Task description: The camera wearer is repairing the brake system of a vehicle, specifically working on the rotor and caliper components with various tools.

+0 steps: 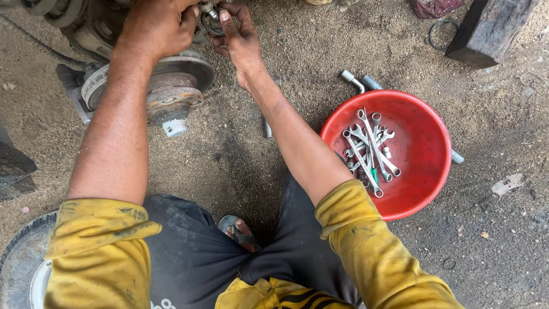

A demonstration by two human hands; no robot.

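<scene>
Left hand: the left hand (155, 26) is curled shut at the top of the view, above the brake disc (171, 77); its fingers close on a small metal part (209, 20).
Right hand: the right hand (237, 37) pinches the same metal part from the other side, thumb and fingers bent in on it.
Metal part: small, grey and dirty, held between both hands just above the disc, partly hidden by fingers.
Brake disc: rusty, with its hub (171, 109) facing the person, on the dirt ground (503, 229).
Bowl: a red bowl (423, 149) sits right of the right forearm, well apart from the hands.
Wrenches: a pile of silver wrenches (369, 150) lies in the bowl.
Tyre: a tyre (20, 260) shows at bottom left.
Block: a dark wooden block (486, 28) lies at top right.
</scene>
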